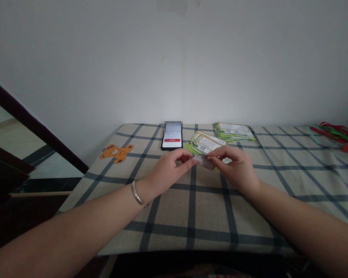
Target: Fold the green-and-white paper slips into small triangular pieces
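The left hand [167, 173] and right hand [232, 170] were curled inward and closed, their fingertips pinching opposite edges of a small printed card [203, 162] above a checked cloth [191, 208]. A green-bordered leaflet [204, 143] lay just behind the card, touching it, though whether the hands held it too could not be told. A stack of green leaflets [234, 132] sat farther back on the right, near the wall. A smartphone [172, 136] lay face up on the cloth, its screen lit. A teddy bear sticker [116, 153] sat to the left, red and green ribbons [335, 134] to the far right, and a silver bangle [137, 192] circled the left wrist.
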`<state>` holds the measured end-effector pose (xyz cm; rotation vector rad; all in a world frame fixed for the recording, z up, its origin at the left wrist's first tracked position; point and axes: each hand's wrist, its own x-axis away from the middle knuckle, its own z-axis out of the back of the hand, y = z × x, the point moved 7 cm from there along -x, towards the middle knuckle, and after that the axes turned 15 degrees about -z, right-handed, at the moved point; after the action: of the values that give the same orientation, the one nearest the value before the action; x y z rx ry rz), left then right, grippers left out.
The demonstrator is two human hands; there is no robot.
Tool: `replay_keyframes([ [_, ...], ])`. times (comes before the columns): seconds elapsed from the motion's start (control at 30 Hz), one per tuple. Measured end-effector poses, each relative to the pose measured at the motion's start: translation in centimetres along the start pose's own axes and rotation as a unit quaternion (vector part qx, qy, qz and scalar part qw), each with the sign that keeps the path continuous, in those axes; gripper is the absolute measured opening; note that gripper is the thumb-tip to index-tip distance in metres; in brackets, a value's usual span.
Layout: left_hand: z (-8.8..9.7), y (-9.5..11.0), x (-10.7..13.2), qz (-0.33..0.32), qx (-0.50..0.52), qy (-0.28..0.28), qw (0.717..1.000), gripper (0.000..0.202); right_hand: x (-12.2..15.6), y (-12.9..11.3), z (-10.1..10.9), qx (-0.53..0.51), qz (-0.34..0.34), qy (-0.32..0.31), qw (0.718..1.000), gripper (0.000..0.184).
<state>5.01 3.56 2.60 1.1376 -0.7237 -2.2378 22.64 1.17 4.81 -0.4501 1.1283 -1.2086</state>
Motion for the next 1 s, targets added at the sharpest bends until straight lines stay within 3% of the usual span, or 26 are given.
replay_keyframes([
  [0.47,0.1,0.2,0.0,-0.007,-0.046,0.004,0.999,0.015,-0.2,0.8,-0.5,-0.021,-0.034,-0.02,0.999,0.007],
  [0.6,-0.3,0.5,0.0,-0.036,-0.046,-0.014,0.998,0.01,-0.1,0.5,-0.7,-0.018,-0.033,-0.025,0.999,0.008],
  [0.83,0.3,2.0,-0.1,-0.108,-0.071,0.015,0.991,0.007,0.0,0.5,-1.7,-0.013,-0.024,-0.066,0.997,0.009],
  [1.0,0.3,0.8,-0.1,-0.067,-0.058,0.029,0.996,0.005,-0.2,1.3,-2.3,-0.002,-0.055,-0.098,0.994,0.015],
])
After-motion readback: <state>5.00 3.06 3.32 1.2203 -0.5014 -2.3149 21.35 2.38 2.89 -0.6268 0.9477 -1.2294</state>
